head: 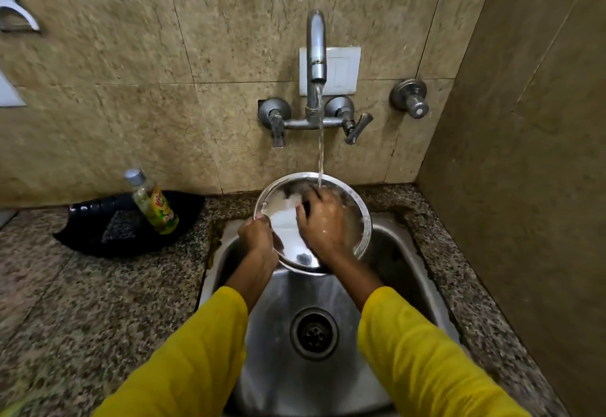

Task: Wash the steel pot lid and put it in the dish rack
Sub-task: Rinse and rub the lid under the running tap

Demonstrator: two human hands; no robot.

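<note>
The round steel pot lid [288, 213] is held tilted over the back of the steel sink [387, 252], right under the running tap [316, 56]. My left hand [257, 236] grips the lid's left rim. My right hand [321, 220] lies on the lid's face, fingers curled around the dark knob, and the water stream lands on it. White foam covers part of the lid. No dish rack is in view.
A black tray [98, 239] on the granite counter at the left holds a dish soap bottle [154, 203] and a dark scrub pad [119, 229]. The sink drain [314, 333] lies between my yellow sleeves. Tiled walls stand behind and to the right.
</note>
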